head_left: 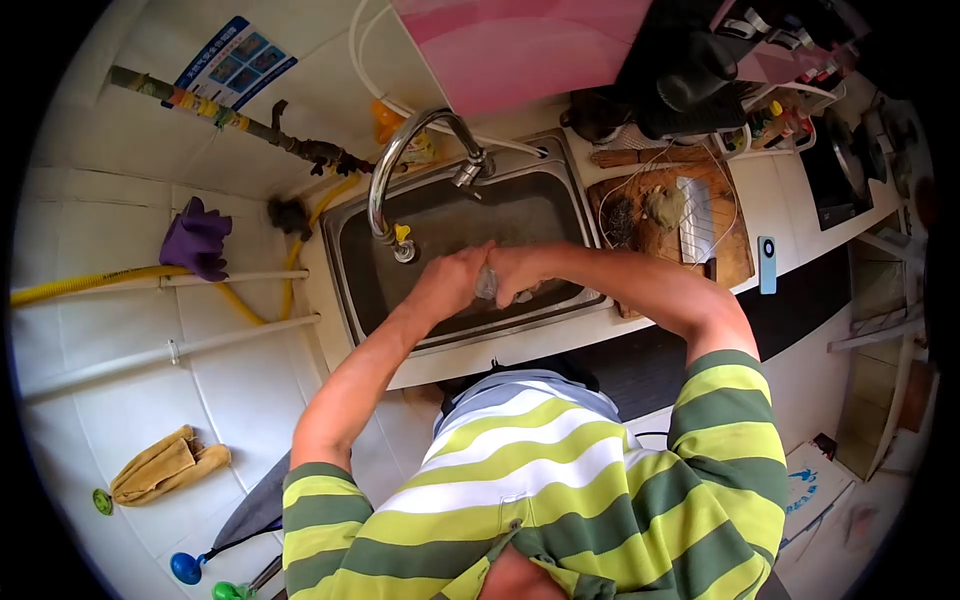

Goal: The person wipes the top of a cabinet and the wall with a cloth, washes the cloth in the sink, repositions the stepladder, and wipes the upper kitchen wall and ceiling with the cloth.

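Both hands meet over the front of the steel sink (338, 262). My left hand (452, 283) is closed on a small, crumpled grey cloth-like wad (487, 284). From the other side, my right hand (520, 270) grips the same wad, its fingers curled downward. Part of the wad shows between the two hands; the rest is hidden by the fingers. Just beyond them rises the curved chrome faucet (385, 180), with a yellow piece near its spout.
Right of the sink lies a wooden cutting board (738, 255) bearing a cleaver (697, 222) and a pale lump. A blue phone (767, 265) rests by the counter edge. At left, a purple glove (196, 238) hangs on a white pipe (230, 280).
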The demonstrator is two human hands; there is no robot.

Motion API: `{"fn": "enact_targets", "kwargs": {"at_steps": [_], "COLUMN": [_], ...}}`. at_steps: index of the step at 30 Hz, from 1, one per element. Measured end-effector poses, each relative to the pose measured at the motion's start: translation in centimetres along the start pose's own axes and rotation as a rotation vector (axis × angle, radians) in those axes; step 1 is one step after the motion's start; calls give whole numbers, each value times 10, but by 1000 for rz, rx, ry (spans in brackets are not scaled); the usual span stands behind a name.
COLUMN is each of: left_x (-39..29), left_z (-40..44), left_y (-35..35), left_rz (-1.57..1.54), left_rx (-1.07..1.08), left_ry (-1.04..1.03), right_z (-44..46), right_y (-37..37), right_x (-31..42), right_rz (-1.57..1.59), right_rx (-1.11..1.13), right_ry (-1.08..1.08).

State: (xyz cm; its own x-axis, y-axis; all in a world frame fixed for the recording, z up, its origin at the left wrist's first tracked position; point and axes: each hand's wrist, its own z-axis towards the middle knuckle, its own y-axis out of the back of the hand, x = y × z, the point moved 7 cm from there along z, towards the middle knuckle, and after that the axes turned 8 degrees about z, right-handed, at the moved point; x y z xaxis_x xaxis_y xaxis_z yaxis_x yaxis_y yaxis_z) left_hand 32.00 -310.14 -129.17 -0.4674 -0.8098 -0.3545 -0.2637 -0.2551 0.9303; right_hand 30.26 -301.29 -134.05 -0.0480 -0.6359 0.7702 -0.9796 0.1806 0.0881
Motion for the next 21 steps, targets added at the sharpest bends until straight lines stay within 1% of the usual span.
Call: {"fn": "enact_targets", "kwargs": {"at_steps": [1, 2, 3, 4, 6, 7, 8, 9, 11, 13, 15, 16, 17, 18, 19, 20, 21], "left_x": [8, 16, 19, 26, 43, 49, 56, 61, 53, 60, 66, 56, 47, 41, 38, 31, 25], "left_z": [3, 4, 7, 11, 16, 19, 20, 19, 15, 11, 5, 1, -4, -8, -15, -20, -25], "left_y": [-10, -21, -27, -33, -53, -57, -59, -60, -46, -50, -55, -41, -30, -26, -27, -24, -19], "left_rz": [23, 43, 46, 23, -1, -62, -119, -113, -358, -397, -434, -414, -394, -388, -659, -930, -922], "left_rx": [82, 163, 165, 133, 98, 89, 77, 73, 228, 228, 228, 94, -41, -55, -75, -89, -101], "left_ry": [96, 195, 195, 233, 273, 302, 331, 333, 432, 422, 408, 357, 301, 294, 306, 312, 304], "right_z": [4, 10, 15, 23, 27, 29, 30, 29, 25, 21, 12, 12, 13, 13, 4, 6, 8], "right_y": [2, 5, 6, 3, 19, 18, 20, 20, 16, 10, 11, 8, 7, 10, 12, 12, -2], "right_x": [1, 1, 1, -7, -12, -16, -13, -9, -4, 0, 2, -2, -9, -14, -7, -22, -35], "right_rz": [2, -152, -307, -307, -520, -523, -579, -634, -610, -589, -413, -418, -250, -87, -103, 393, 869], "right_rx": [-5, -66, -127, -129, -570, -571, -628, -683, -725, -758, -813, -812, -770, -730, -738, -594, -414], "right_ry": [5, 55, 103, 105, 202, 205, 284, 364, 376, 390, 467, 471, 539, 607, 617, 390, 142]}}
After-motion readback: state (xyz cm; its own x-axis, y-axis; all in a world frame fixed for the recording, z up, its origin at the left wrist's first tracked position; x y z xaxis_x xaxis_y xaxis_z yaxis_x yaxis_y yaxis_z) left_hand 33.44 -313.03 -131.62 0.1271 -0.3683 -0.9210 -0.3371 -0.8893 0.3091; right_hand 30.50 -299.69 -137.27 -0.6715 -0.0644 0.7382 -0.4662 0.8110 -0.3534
